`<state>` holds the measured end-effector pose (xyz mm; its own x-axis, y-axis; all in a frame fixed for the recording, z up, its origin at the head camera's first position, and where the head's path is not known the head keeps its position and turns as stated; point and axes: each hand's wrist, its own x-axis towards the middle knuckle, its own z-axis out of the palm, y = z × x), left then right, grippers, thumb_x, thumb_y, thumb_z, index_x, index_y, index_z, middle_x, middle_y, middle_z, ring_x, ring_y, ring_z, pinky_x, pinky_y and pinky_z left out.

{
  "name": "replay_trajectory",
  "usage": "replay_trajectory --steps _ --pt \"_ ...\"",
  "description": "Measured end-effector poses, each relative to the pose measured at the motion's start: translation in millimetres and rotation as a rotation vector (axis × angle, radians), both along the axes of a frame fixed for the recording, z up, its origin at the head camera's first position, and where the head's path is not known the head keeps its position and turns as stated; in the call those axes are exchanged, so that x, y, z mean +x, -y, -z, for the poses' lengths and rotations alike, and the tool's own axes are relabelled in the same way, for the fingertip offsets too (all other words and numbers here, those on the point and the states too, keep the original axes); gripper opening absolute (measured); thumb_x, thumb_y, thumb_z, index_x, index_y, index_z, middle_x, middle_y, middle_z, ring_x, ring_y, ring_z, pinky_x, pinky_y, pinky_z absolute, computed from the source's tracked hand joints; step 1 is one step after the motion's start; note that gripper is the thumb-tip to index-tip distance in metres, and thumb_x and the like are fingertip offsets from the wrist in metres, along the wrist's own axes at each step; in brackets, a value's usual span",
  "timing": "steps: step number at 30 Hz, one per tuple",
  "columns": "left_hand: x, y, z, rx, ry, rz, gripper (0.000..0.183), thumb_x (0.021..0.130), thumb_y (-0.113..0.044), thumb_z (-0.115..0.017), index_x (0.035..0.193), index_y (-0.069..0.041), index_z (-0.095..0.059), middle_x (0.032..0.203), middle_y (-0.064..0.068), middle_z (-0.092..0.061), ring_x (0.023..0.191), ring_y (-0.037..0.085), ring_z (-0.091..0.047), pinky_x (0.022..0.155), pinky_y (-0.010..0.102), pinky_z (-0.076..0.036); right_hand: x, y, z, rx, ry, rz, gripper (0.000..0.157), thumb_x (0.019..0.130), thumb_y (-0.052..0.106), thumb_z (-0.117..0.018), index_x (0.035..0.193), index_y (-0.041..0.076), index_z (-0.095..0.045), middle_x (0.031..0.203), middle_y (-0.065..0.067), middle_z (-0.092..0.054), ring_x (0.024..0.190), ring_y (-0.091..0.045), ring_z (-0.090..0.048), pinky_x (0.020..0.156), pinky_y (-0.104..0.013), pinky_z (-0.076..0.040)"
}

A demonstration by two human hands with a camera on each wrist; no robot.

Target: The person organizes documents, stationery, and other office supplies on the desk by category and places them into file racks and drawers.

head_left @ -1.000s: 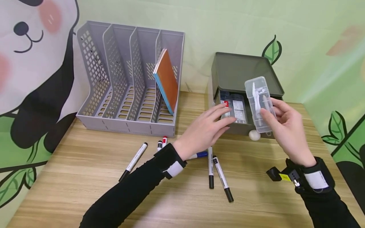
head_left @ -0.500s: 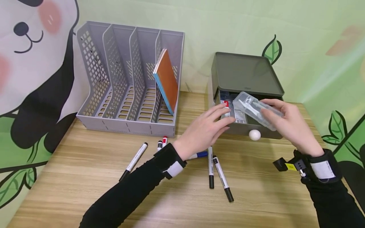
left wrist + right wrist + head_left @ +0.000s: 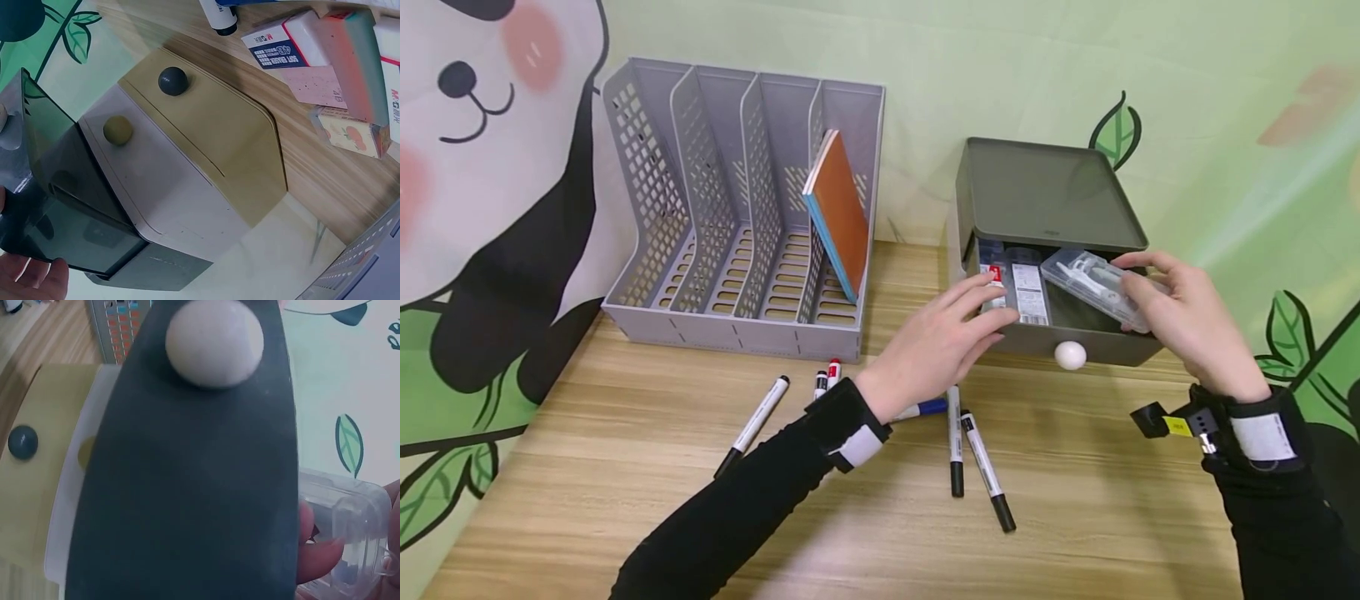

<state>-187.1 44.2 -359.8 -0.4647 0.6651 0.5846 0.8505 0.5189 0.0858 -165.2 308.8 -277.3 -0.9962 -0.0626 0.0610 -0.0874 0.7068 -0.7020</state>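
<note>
Grey plastic makes up the file organiser on your left, with an orange-covered notebook leaning in its rightmost compartment. Before it, a black-capped marker lies on the wood-grain table. Your left hand, fingers loose and grasping nothing, rests at the left front corner of the open drawer. Your right hand pinches the clear plastic case, slanted over the drawer's right side.

- The eraser box is showing "SOFT ERASER" and "4B".
- A second white box is bearing "M&G".
- In the drawer, a white label is carrying illegibly small print.
</note>
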Motion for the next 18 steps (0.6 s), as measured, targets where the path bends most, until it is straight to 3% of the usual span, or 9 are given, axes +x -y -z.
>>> replay_trajectory --steps 8,11,15,18 --pt "0.4 0 0.0 0.015 0.007 0.004 0.029 0.1 -0.023 -0.047 0.125 -0.015 -0.059 0.135 0.01 -0.052 0.135 0.024 -0.034 0.113 0.027 -0.024 -1.7 -1 2.1 0.092 -0.013 0.005 0.046 0.101 0.031 -0.037 0.133 -0.001 -0.047 0.105 -0.022 -0.056 0.069 -0.014 -0.057 0.054 -0.024 -0.048" --pt "0.8 -1 0.1 0.023 0.008 0.006 0.029 0.1 -0.023 -0.047 0.125 -0.014 -0.059 0.134 0.01 -0.052 0.135 0.024 -0.034 0.112 0.027 -0.026 -3.9 2 4.2 0.139 -0.04 0.0 0.046 0.1 0.032 -0.039 0.132 0.0 -0.05 0.111 -0.022 -0.059 0.079 -0.02 -0.055 0.061 -0.025 -0.045" --pt "1.0 -1 0.5 0.028 0.01 0.002 0.029 0.1 -0.023 -0.047 0.125 -0.015 -0.059 0.134 0.009 -0.052 0.135 0.024 -0.035 0.11 0.027 -0.03 -7.8 6 8.4 0.176 -0.071 -0.018 0.044 0.099 0.026 -0.041 0.13 -0.003 -0.05 0.122 -0.026 -0.056 0.097 -0.031 -0.051 0.075 -0.037 -0.041" --pt "1.5 -1 0.8 0.034 0.019 0.006 0.028 0.1 -0.023 -0.048 0.124 -0.014 -0.059 0.134 0.01 -0.052 0.135 0.024 -0.035 0.11 0.028 -0.031 -10.1 9 12.0 0.198 -0.078 -0.028 0.042 0.098 0.023 -0.042 0.13 -0.004 -0.05 0.125 -0.028 -0.053 0.101 -0.035 -0.051 0.078 -0.046 -0.039"
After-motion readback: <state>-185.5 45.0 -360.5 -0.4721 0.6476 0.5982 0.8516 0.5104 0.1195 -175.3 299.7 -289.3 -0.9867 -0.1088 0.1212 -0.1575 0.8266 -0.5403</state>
